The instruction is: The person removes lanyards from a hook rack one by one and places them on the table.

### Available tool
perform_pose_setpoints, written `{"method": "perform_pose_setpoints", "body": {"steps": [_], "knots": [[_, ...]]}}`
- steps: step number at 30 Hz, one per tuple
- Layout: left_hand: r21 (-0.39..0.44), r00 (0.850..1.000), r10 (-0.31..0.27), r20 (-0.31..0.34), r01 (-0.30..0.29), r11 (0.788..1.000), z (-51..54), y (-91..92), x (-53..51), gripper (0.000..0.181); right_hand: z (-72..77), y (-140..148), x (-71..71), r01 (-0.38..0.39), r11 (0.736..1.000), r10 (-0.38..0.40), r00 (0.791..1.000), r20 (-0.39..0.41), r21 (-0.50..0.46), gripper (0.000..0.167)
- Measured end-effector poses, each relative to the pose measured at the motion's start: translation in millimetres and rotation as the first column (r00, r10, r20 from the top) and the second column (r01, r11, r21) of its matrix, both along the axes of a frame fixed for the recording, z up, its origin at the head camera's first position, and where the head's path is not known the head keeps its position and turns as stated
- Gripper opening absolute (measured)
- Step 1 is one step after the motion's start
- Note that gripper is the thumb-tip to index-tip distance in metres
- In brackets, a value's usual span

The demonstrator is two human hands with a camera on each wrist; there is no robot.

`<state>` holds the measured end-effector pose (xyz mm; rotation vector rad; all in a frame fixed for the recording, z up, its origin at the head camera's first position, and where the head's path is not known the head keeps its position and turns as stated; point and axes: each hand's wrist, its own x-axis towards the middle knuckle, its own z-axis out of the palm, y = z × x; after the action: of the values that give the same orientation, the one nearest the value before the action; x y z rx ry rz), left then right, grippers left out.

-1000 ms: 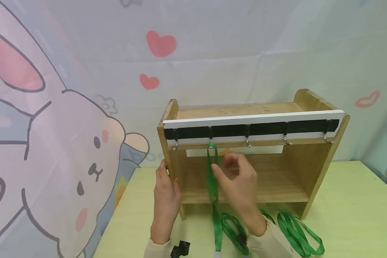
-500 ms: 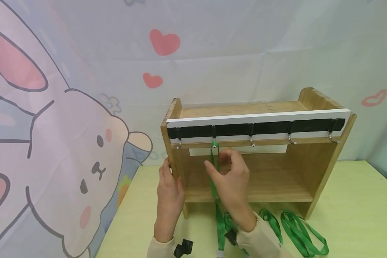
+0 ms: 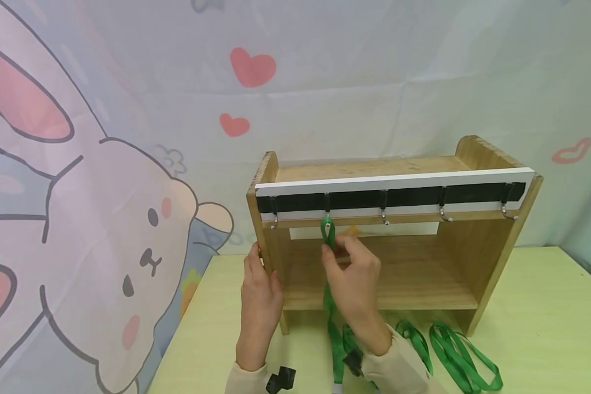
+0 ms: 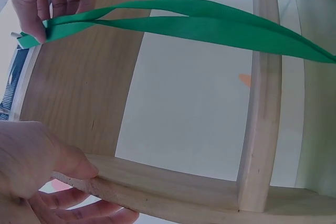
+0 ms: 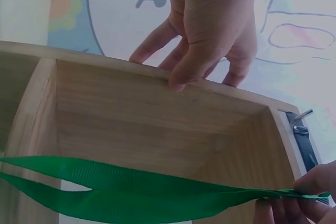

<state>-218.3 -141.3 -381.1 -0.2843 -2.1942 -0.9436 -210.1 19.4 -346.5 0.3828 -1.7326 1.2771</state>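
Observation:
A green lanyard [image 3: 328,225] hangs by its loop from the second hook [image 3: 327,214] from the left, its lower end reaching down past the shelf's front. Just below that hook my right hand [image 3: 355,273] pinches both strands between thumb and fingertips, which the left wrist view also shows on the lanyard [image 4: 210,24]. My left hand [image 3: 260,301] grips the left side panel of the wooden shelf [image 3: 503,254]; in the right wrist view, the left hand's thumb [image 5: 191,72] lies over the panel's edge with fingers on the outer side.
A black strip [image 3: 354,199] on a white board carries several metal hooks; the others hold nothing. More green lanyards [image 3: 460,358] lie on the pale table [image 3: 542,306] before the shelf's right part. Behind stands a printed cloth [image 3: 354,109] with a rabbit.
My right hand, earlier beside the lanyard with thumb and fingers apart, now pinches its strands together under the hook. The left hand stays on the side panel.

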Motion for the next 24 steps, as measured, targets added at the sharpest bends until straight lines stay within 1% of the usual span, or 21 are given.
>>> {"method": "perform_pose_setpoints", "body": {"steps": [4, 7, 9, 11, 13, 15, 17, 20, 24], "knots": [[-0.005, 1.0, 0.007, -0.002, -0.007, 1.0, -0.1, -0.1, -0.2, 0.064, 4.0, 2, 3.8, -0.027, 1.0, 0.027, 1.0, 0.001, -0.016, 0.007], [-0.004, 1.0, 0.009, 0.003, -0.009, 1.0, 0.4, 0.0, 0.0, 0.063, 8.0, 4, 9.0, -0.097, 0.993, 0.1, 0.993, 0.054, -0.07, 0.005], [-0.003, 1.0, 0.008, 0.008, -0.008, 1.0, 0.7, 0.0, 0.4, 0.063, 10.6, 7, 12.1, -0.157, 0.981, 0.171, 0.979, 0.113, -0.118, 0.005], [-0.004, 1.0, 0.005, 0.012, -0.005, 1.0, 0.2, 0.2, 0.2, 0.063, 12.3, 9, 15.0, -0.223, 0.96, 0.252, 0.952, 0.174, -0.172, 0.005], [-0.002, 1.0, 0.002, 0.012, -0.002, 1.0, -0.1, 0.3, 0.4, 0.063, 14.0, 12, 17.0, -0.279, 0.935, 0.327, 0.916, 0.232, -0.218, 0.007], [-0.003, 1.0, 0.0, 0.007, 0.0, 1.0, -0.6, 0.2, 0.4, 0.063, 15.8, 15, 18.3, -0.336, 0.902, 0.406, 0.872, 0.273, -0.27, 0.007], [-0.002, 1.0, -0.002, -0.001, 0.002, 1.0, -0.8, 0.1, 0.7, 0.062, 16.9, 17, 19.6, -0.376, 0.87, 0.471, 0.824, 0.314, -0.318, 0.008], [-0.001, 1.0, -0.006, -0.013, 0.006, 1.0, -1.8, -0.3, -0.1, 0.063, 16.8, 21, 19.9, -0.43, 0.811, 0.567, 0.742, 0.356, -0.397, 0.009], [-0.003, 1.0, -0.011, -0.027, 0.011, 1.0, -2.3, -0.6, -1.8, 0.063, 14.5, 25, 19.1, -0.485, 0.744, 0.661, 0.639, 0.395, -0.46, 0.005]]}}
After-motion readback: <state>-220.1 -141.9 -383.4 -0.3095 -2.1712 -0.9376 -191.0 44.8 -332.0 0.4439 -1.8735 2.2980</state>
